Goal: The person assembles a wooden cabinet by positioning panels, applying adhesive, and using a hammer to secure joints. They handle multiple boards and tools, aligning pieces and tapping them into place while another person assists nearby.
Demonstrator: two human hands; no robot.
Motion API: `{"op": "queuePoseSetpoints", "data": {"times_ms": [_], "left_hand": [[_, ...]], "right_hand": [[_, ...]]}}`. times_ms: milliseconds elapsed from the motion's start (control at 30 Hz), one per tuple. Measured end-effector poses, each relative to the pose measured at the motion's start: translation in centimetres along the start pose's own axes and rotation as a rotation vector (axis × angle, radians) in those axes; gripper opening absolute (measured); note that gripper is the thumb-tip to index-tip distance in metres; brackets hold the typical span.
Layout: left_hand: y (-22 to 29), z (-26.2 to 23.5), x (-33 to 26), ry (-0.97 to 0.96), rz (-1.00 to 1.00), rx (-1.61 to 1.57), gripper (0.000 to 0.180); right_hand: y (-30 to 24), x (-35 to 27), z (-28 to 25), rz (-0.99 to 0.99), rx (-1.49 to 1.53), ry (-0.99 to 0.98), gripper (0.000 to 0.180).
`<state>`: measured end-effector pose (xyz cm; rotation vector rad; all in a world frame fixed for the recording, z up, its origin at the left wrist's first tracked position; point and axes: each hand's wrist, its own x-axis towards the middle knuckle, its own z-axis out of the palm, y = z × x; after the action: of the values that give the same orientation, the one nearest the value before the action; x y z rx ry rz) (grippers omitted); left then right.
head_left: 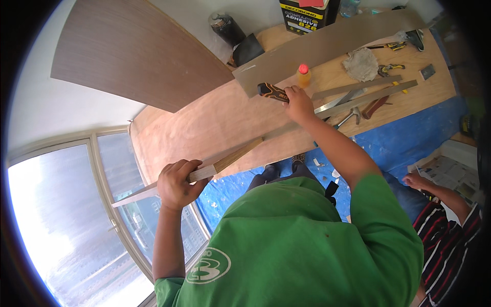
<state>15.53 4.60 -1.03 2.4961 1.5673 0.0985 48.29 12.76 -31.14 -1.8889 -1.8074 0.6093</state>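
Note:
My left hand (179, 180) is closed around a wooden strip (238, 155) near the table's front left. A long thin strip (135, 196) runs out beyond that hand toward the window. Over the middle of the table, my right hand (299, 104) grips a tool by its black and orange handle (272, 92). Its working end is hidden, so I cannot tell its exact kind. Just behind that hand stands a small bottle (304, 77) with a red cap. Beside it lie a silver metal blade or bar (340, 101) and a hammer (350, 118).
A large brown board (138, 51) leans at the back left. On the wooden table (174, 128) lie a long grey-brown panel (327, 45), a crumpled rag (360, 65) and pliers (391, 68). A dark flask (226, 29) and an adhesive can (307, 18) stand behind. Another person (440, 220) is at the right.

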Motion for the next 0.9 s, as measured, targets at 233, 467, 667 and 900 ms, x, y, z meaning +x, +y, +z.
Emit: {"op": "queuePoseSetpoints", "data": {"times_ms": [233, 467, 667, 900], "left_hand": [[-0.2, -0.3, 0.2, -0.052, -0.005, -0.001, 0.033], [-1.3, -1.3, 0.7, -0.094, 0.072, -0.166, 0.041], [-4.1, -1.9, 0.3, -0.082, 0.251, -0.444, 0.038], [-5.3, 0.0, 0.3, 0.107, 0.374, -0.257, 0.028]], "right_hand": [[-0.5, -4.1, -5.7, 0.229, 0.952, 0.104, 0.038], [-2.7, -10.3, -10.1, 0.365, 1.438, 0.165, 0.048], [-8.6, -12.8, -10.8, 0.372, 1.191, 0.453, 0.054], [-16.1, -14.4, -11.8, 0.297, 1.311, 0.464, 0.057]]}}
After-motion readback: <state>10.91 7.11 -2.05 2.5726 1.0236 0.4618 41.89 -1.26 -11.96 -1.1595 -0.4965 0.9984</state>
